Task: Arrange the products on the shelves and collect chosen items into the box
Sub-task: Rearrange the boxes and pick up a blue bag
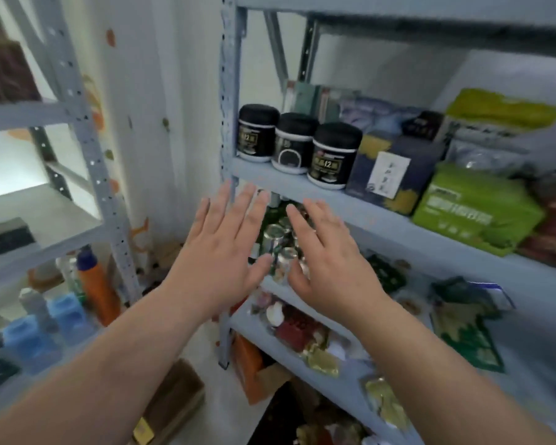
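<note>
hands: left hand [219, 252] and right hand [331, 261] spread flat, holding nothing | tins [275, 234] crowded on shelf [533, 316] just beyond fingertips | risk: a hasty two-handed reach may topple the packed tins

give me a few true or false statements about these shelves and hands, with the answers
1. The left hand and right hand are open and hold nothing. True.
2. Three black jars stand on the shelf above the hands. True.
3. The green packet lies left of the black jars. False: it lies to their right, past the navy box.
4. The left hand grips the orange bottle. False: the bottle stands untouched on the left rack.
5. Metal cans sit on the shelf behind the hands. True.
</note>
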The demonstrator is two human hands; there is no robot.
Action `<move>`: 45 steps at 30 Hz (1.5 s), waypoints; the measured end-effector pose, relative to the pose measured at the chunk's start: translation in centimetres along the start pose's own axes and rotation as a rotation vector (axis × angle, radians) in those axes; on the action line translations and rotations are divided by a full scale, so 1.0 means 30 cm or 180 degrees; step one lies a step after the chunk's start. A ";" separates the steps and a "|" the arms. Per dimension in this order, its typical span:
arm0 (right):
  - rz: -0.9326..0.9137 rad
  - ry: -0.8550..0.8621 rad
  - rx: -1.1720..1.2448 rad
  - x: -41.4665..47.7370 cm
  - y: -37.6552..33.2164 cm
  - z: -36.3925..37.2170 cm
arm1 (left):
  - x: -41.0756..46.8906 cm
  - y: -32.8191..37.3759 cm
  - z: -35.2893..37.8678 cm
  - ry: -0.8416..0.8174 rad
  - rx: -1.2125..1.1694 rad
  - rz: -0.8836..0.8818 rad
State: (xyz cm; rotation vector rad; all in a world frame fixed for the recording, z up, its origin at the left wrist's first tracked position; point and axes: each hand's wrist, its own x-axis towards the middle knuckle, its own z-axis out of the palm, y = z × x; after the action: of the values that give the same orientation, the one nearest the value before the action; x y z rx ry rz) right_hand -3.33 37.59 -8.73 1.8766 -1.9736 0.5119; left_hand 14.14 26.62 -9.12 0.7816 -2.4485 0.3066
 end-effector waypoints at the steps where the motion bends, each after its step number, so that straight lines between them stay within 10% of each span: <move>1: 0.0029 0.0017 -0.0096 0.000 0.027 -0.041 | 0.043 0.024 -0.019 0.0047 -0.0010 0.0103; 30: 0.1266 -0.0055 -0.0756 0.650 0.744 -0.248 | 1.175 -0.026 0.216 -0.0117 -0.0948 0.1334; 45: 0.0815 0.0297 -0.0983 0.657 1.048 -0.263 | 1.606 0.300 0.352 -0.1705 -0.0025 0.1707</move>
State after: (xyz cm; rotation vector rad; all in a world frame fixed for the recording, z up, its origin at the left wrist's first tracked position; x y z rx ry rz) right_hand -35.51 25.99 7.67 1.4019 -2.1035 0.3322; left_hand -28.59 7.54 8.84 0.1912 -3.1465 0.3100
